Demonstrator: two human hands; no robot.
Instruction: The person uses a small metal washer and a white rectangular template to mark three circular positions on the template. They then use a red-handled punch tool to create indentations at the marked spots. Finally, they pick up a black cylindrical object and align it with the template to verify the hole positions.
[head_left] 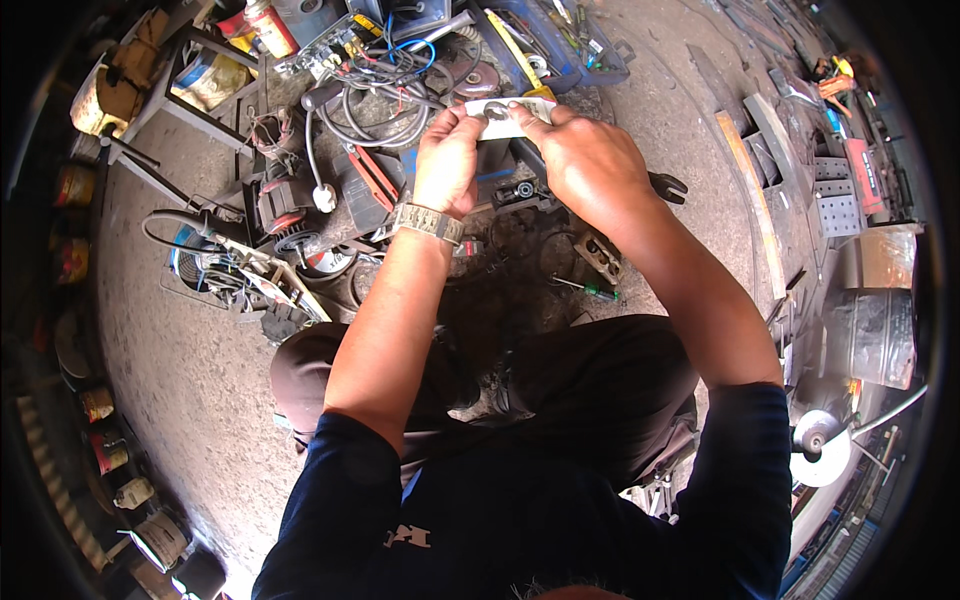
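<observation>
White side upward, best to hold the small card-like piece [494, 131] level between left hand [446, 165] and right hand [592, 160], both curled into thumb pinches at opposite ends, keeping thumbs clear of its dark round patch [495, 112].

Workshop: rough bare floor [190, 370] strewn with tangled cables [380, 78], wrench [662, 184], screwdriver [601, 293].

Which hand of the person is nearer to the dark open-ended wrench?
The right hand: the dark open-ended wrench shows just to its right. The left hand is farther away, across to the left.
</observation>
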